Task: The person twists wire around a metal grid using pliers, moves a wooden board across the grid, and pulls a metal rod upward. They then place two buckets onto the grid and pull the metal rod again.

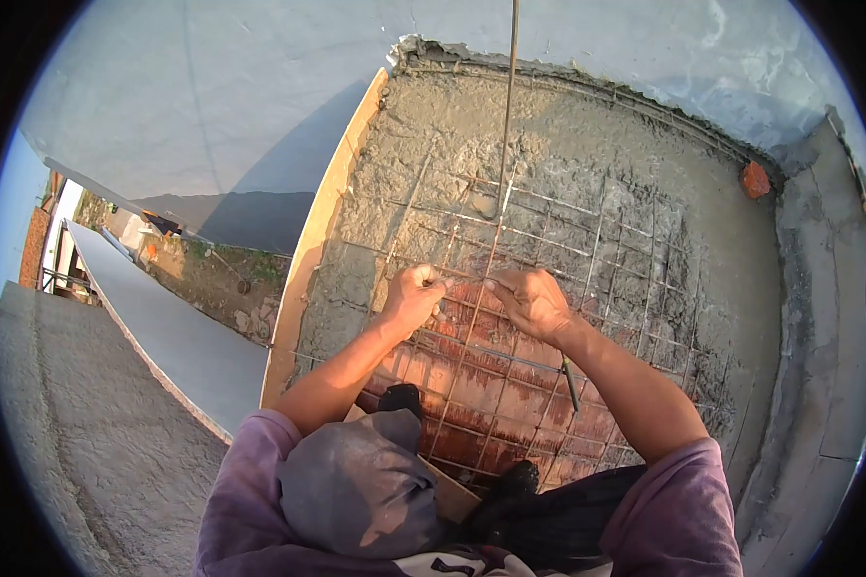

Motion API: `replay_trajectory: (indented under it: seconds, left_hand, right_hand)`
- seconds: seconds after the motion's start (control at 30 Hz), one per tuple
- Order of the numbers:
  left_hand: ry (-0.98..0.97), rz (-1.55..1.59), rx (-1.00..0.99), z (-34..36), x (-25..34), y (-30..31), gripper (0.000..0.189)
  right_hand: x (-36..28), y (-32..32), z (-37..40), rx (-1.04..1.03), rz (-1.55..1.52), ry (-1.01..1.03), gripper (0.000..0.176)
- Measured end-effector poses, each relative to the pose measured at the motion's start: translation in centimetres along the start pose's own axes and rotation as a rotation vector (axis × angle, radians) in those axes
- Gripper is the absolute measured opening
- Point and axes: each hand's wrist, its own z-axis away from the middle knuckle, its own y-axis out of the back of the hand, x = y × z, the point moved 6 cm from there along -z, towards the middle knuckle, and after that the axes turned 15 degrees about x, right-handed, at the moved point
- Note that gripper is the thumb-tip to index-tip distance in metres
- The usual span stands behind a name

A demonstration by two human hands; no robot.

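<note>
My left hand (416, 296) is closed in a pinch just above a grid of steel bars (468, 354). Close by on the other side of a long bar, my right hand (537, 302) also pinches with thumb and forefinger. Whatever lies between the fingertips is too small to make out. Wet grey concrete (587, 125) covers the far part of the grid, while reddish-brown panels (481, 385) show beneath the nearer bars. A dark, slim tool (572, 387) with a bit of green rests by the right forearm.
A long thin rod (509, 96) rises from the grid toward the pale wall (289, 67). Along the left runs a wooden form board (308, 250). A red brick piece (755, 179) sits at the far right corner, beside a low block wall (823, 288). Dark footwear (520, 478) shows below.
</note>
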Motion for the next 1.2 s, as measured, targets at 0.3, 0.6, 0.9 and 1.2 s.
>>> replay_trajectory:
  seconds: [0.3, 0.6, 0.9, 1.2]
  left_hand:
    - [0.264, 0.615, -0.297, -1.7, -1.4, -3.2, 0.010]
    - [-0.048, -0.222, 0.044, -10.8, -6.1, -1.4, 0.033]
    - [-0.221, -0.435, 0.246, -15.4, -6.3, 0.8, 0.027]
    - [-0.327, -0.657, 0.241, -17.7, -7.9, 0.0, 0.031]
  right_hand:
    - [6.9, 0.2, 1.1, -0.034, -0.200, -0.404, 0.024]
    - [8.1, -3.3, -2.6, 0.085, 0.122, -0.382, 0.021]
    - [14.2, -7.9, -5.7, 0.209, 0.323, -0.566, 0.027]
    - [15.5, -11.6, -7.7, 0.041, 0.413, -0.511, 0.024]
